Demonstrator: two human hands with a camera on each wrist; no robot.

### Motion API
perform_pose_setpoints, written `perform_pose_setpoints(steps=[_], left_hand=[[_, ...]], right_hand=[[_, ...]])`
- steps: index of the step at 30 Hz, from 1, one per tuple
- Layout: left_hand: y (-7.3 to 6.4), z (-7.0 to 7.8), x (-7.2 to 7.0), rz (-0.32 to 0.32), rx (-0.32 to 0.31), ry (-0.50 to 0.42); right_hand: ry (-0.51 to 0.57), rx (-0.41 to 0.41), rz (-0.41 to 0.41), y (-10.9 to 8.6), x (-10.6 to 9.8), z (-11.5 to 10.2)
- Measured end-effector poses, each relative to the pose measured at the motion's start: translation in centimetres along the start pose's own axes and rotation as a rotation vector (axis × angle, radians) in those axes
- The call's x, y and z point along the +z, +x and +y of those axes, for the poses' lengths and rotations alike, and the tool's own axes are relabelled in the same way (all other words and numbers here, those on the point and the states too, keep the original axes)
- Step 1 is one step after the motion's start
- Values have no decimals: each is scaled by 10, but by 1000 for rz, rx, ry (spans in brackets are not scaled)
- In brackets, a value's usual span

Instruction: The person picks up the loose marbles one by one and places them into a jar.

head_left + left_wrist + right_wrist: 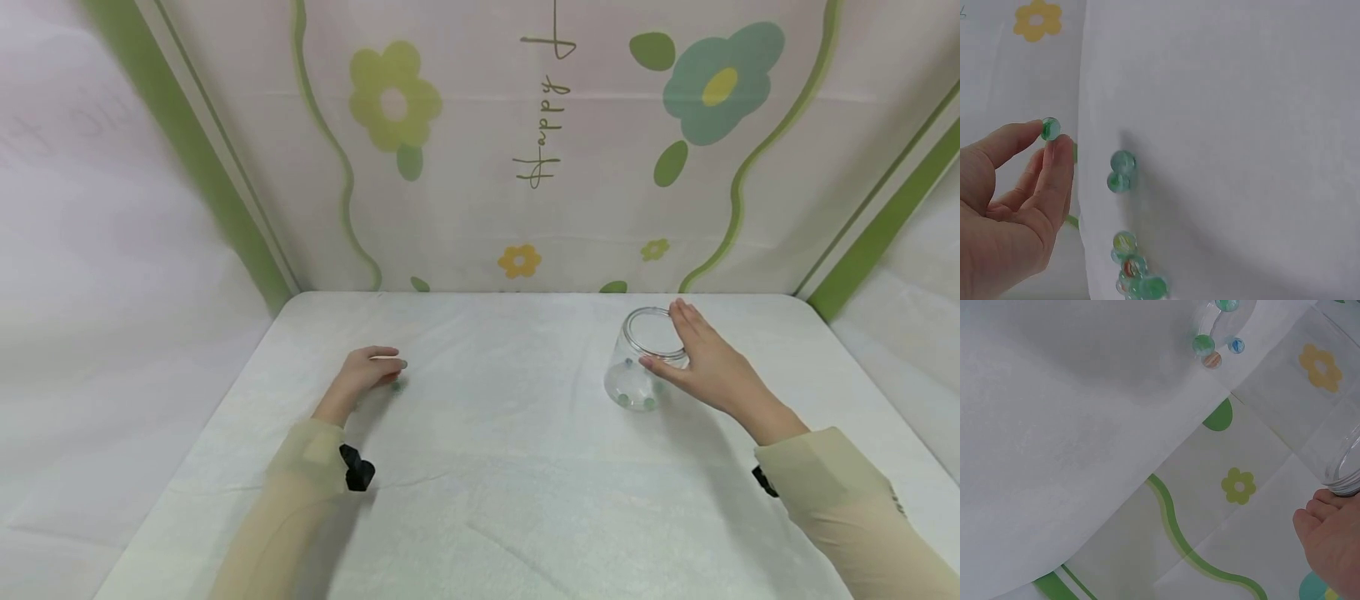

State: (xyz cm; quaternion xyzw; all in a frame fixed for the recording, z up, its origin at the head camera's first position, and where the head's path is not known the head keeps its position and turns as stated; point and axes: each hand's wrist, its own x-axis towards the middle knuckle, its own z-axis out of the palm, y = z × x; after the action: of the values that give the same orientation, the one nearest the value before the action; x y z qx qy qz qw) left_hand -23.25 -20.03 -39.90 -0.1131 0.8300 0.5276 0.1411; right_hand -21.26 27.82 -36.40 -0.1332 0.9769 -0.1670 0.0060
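My left hand (367, 371) is over the left part of the table. Between thumb and fingertips it pinches a green glass marble (1051, 129), held up off the cloth in the left wrist view. Below that hand lie two touching green marbles (1124, 162) and a cluster of several mixed marbles (1135, 267), some with yellow or red swirls. On the right stands an upright clear glass jar (615, 375) without a lid. A few marbles (1204, 345) show at its bottom, green, blue and orange. My right hand (708, 367) rests against the jar's rim, its fingers straight and thumb spread along the near side.
A white cloth covers the table (480, 467). Behind its far edge hangs a flowered curtain (465, 192), and pale sheets enclose both sides. A black wrist camera (357, 469) sits on the left sleeve.
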Motion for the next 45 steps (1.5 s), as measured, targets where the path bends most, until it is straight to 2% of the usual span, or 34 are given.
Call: perform_pose_setpoints(steps=[5,11,16,24,32,38,45], left_hand=[[2,19,16,-49,10,-135],[2,50,40,-108,23,-293],[2,78,64,-135,30,-357],[-3,117,100,-193,75,-384],[-13,147,137,-243,137,-326],[-19,163,166,-234,149,-317],[-25,173,196,-231,175,-312]], right_hand=[[3,0,0,0,0,-1],[5,-9,8,0,0,-1],[5,-10,5,1,1,0],[2,-11,5,1,2,0],[-5,-22,25,0,0,0],[-11,-31,29,0,-1,1],[-7,-20,11,0,0,2]])
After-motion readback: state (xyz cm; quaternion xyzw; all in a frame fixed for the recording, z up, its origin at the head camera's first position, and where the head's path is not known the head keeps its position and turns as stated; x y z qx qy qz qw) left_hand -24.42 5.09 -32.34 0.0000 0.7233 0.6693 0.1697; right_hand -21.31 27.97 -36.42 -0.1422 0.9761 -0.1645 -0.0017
